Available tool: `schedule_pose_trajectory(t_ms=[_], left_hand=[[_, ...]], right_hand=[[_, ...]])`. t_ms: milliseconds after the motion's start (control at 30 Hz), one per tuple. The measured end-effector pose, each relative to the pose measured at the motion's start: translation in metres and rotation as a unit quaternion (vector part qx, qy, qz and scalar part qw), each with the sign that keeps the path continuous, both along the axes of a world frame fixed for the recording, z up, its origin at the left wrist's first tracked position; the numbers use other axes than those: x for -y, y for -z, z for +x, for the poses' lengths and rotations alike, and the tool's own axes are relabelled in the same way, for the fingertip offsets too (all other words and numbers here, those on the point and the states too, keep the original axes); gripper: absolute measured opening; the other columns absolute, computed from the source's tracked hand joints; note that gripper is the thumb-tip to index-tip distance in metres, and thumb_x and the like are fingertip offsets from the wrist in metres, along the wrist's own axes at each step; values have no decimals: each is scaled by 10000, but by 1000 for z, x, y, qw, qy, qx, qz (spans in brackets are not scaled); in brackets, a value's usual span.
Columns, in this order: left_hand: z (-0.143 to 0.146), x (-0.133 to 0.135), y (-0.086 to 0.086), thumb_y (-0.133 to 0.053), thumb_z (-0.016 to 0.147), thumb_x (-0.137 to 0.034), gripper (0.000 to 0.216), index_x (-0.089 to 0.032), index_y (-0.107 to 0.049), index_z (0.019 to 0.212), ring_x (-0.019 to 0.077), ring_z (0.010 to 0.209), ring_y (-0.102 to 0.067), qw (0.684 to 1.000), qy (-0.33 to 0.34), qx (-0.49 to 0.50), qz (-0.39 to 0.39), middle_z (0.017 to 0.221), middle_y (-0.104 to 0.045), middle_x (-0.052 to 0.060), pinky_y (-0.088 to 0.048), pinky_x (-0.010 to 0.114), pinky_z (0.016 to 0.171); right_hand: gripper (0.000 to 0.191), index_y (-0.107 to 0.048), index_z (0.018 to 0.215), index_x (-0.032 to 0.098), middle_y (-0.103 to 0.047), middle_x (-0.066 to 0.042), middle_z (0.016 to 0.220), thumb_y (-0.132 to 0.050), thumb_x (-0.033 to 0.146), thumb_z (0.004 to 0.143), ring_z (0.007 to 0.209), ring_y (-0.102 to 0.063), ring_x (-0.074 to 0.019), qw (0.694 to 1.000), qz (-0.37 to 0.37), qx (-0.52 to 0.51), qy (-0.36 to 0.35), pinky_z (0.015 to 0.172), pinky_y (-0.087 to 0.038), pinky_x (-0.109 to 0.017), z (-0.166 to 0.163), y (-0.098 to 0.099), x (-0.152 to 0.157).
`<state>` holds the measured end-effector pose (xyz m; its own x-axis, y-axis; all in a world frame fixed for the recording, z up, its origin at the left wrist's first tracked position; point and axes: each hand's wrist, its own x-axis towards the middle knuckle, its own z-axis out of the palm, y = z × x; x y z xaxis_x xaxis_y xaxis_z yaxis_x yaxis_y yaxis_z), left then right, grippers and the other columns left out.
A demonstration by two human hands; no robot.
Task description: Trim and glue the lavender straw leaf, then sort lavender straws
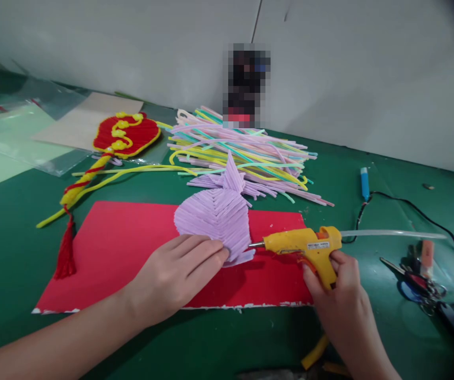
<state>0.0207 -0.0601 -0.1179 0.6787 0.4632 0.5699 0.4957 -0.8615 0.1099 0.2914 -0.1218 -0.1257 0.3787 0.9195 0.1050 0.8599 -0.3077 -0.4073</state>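
My right hand (338,295) is wrapped around the grip of a yellow hot glue gun (302,241); a clear glue stick (393,233) sticks out of its back end. The gun's metal nozzle meets the lower right edge of a rounded lilac pipe-cleaner piece (213,214), whose strips form a V pattern. With fingers pressed together, my left hand (183,269) holds that piece by its lower edge on a red board (124,237). The left fingertips hide part of the edge, and a short lilac strip (240,258) lies there.
Behind the board lies a heap of colourful pipe cleaners (243,148). A red and yellow tasselled fan (126,134) rests at the left, near clear bags and paper (17,132). Scissors (405,272), keys (428,295), a blue-capped item (365,183) and a black cord (417,206) are on the right.
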Motion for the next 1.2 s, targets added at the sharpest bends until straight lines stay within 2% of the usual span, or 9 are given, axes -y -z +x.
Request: schedule_pose_trajectory(t_ms=[133,267,433,667,1200], left_hand=[[0,0,0,-599,797,-87,213,-108,-592,1009,199,889,-613,1000,-2,1,1,957,-668,87,-514,335,772],[1,0,0,-591,802,-86,210,-118,-589,1009,193,870,-615,1000,-4,4,0,950,-669,79,-511,333,766],[1,-1,0,-562,826,-104,186,-120,-584,1010,183,859,-617,1000,-5,1,-1,945,-670,79,-506,324,754],[2,-1,-2,-591,796,-68,208,-94,-580,1002,198,855,-610,1000,0,3,-12,945,-671,88,-497,341,743],[3,-2,-4,-593,791,-65,210,-104,-590,997,195,853,-609,1000,-4,-5,-13,953,-678,82,-481,367,784]], right_hand=[[381,-454,997,206,-630,-146,997,-507,495,754,795,-641,-296,1000,7,2,18,546,-469,-338,0,-4,-2],[375,-447,971,208,-616,-114,902,-518,501,747,732,-632,-266,998,61,12,33,529,-460,-321,-3,-9,2],[337,-422,926,222,-562,-51,770,-507,504,762,599,-590,-209,994,104,28,-31,470,-438,-292,-8,-5,14],[344,-414,1003,209,-565,-82,869,-481,483,804,634,-633,-235,981,121,124,-93,449,-456,-289,-7,2,13],[325,-396,1033,188,-605,-128,883,-455,444,841,618,-651,-243,971,133,156,-124,422,-430,-275,-10,-1,12]])
